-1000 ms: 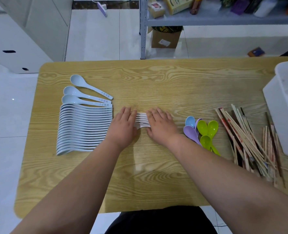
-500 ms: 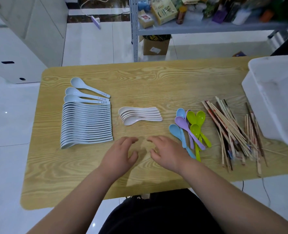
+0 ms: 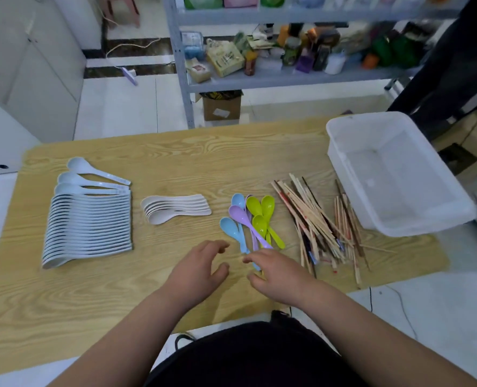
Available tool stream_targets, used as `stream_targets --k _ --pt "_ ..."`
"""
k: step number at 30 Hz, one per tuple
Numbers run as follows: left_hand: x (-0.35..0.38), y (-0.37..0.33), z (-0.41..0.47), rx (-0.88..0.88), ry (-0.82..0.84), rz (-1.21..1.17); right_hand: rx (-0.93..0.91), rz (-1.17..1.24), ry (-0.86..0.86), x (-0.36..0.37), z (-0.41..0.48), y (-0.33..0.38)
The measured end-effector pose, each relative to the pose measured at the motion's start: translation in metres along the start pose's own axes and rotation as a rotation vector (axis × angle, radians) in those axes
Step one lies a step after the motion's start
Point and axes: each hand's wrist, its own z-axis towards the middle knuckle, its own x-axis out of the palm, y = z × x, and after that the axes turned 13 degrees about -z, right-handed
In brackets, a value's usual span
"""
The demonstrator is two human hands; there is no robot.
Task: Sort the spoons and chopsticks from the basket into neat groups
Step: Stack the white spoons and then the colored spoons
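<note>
A long row of pale blue spoons (image 3: 88,219) lies on the left of the wooden table (image 3: 176,157). A small nested stack of cream spoons (image 3: 173,208) sits in the middle. To its right lies a loose cluster of blue, purple and green spoons (image 3: 252,219), then a pile of chopsticks (image 3: 319,219). The white basket (image 3: 396,174) stands at the right, with nothing visible inside. My left hand (image 3: 197,270) hovers with loosely spread fingers, holding nothing. My right hand (image 3: 276,270) is beside it, fingertips at the handle ends of the coloured spoons, nothing gripped.
A grey metal shelf (image 3: 287,76) crowded with boxes and bottles stands beyond the table, with a cardboard box (image 3: 222,106) beneath it. White cabinets (image 3: 28,68) are at the far left. A person in dark clothing (image 3: 452,60) stands at the far right.
Both hands left the cream spoon stack, drew back toward me and shifted right to the coloured spoons' handle ends. The camera tilted up, showing more shelf and basket.
</note>
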Motion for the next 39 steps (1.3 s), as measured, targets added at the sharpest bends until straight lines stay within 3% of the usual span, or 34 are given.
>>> stream_targets --k 8,13,23,26,31,39 --pt "0.073 -0.042 0.038 -0.202 -0.198 -0.075 -0.104 -0.054 0.020 -0.037 0.018 -0.090" --pt "0.116 -0.053 0.036 -0.345 -0.150 -0.117 -0.102 -0.064 0.053 -0.036 0.036 -0.118" --pt "0.069 -0.003 0.076 -0.744 -0.279 -0.128 0.026 -0.104 0.079 -0.004 0.087 -0.088" --pt "0.057 0.008 0.102 -0.753 -0.333 -0.162 0.069 -0.131 0.104 0.002 0.093 -0.084" --pt "0.054 0.024 0.129 -0.713 -0.221 -0.111 0.152 -0.146 0.121 0.005 0.097 -0.083" --pt "0.048 0.044 0.114 -0.711 -0.227 -0.065 0.281 0.235 0.079 0.013 0.080 -0.089"
